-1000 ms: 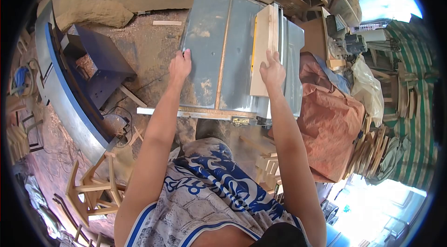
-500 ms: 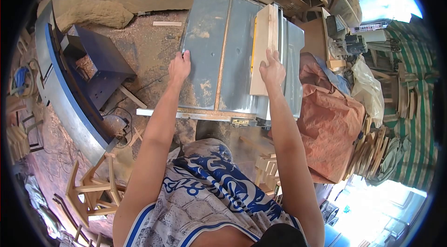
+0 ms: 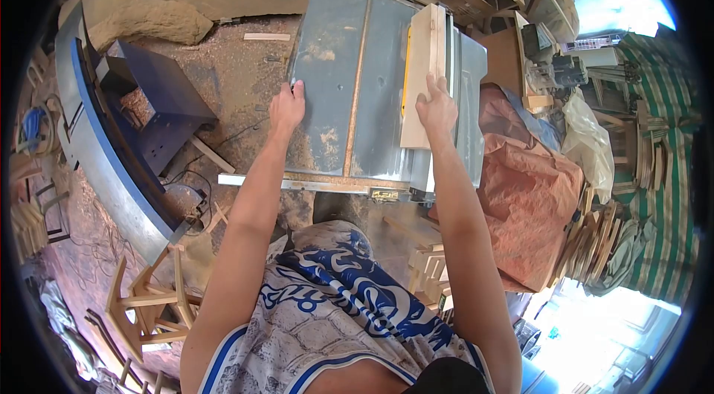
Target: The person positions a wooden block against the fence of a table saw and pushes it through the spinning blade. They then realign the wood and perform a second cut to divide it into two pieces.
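A grey machine table [image 3: 320, 59] with a dusty slot stands in front of me. Along its right part lies a long pale wooden piece [image 3: 424, 44], with a yellow strip [image 3: 407, 74] at its left side and metal rails at its right. My right hand [image 3: 437, 108] rests on the wood near its close end, thumb and some fingers bent, others stretched forward. At the table's left edge is my left hand [image 3: 287, 108], its fingers curled round the edge.
A blue and silver machine [image 3: 111, 149] stands at the left. Orange cloth [image 3: 524, 201] covers something at the right. Wooden frames [image 3: 152, 305] are at the lower left, and a pale stick [image 3: 266, 37] lies on the dusty floor.
The wooden piece and my right hand on it have moved slightly forward, away from me. My left hand has stayed at the table edge.
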Demonstrator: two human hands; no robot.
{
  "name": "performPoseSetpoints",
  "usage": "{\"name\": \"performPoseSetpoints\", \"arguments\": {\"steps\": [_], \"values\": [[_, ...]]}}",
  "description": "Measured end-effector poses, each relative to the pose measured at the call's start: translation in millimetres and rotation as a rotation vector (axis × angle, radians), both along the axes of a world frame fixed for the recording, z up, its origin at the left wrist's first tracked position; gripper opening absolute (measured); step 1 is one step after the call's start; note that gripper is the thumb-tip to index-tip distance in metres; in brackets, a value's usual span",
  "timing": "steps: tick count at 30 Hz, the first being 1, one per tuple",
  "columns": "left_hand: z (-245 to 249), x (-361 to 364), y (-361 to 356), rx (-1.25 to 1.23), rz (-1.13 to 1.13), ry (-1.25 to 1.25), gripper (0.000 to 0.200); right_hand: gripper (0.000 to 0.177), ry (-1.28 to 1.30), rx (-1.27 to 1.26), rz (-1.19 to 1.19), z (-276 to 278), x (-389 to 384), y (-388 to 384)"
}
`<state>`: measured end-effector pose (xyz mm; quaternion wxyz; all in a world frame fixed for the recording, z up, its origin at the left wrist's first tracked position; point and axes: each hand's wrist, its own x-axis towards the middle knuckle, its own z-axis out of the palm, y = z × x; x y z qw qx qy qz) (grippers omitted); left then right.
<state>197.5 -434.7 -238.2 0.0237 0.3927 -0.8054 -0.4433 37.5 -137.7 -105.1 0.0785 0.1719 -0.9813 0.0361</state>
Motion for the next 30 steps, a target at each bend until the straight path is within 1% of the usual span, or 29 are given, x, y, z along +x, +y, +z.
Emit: {"name": "performPoseSetpoints", "arguments": {"steps": [13, 16, 18, 24, 30], "values": [[0.0, -1.0, 0.6, 0.001, 0.018, -0.006, 0.059, 0.057, -0.008, 0.016, 0.007, -0.1, -9.9, -2.5], [2.6, 0.3, 0.4, 0.003, 0.016, -0.004, 0.059, 0.057, 0.005, 0.005, 0.006, -2.3, -13.1, -3.6], [3.5, 0.8, -0.7, 0.008, 0.013, -0.001, 0.059, 0.058, 0.061, -0.01, 0.054, -6.4, -16.7, -1.9], [-0.8, 1.3, 0.4, 0.002, 0.015, 0.012, 0.058, 0.058, 0.0, 0.033, 0.014, -2.4, -18.2, -4.3], [-0.2, 1.0, -0.5, 0.004, 0.013, 0.004, 0.059, 0.059, 0.027, 0.027, 0.017, -3.2, -19.6, -5.7]]}}
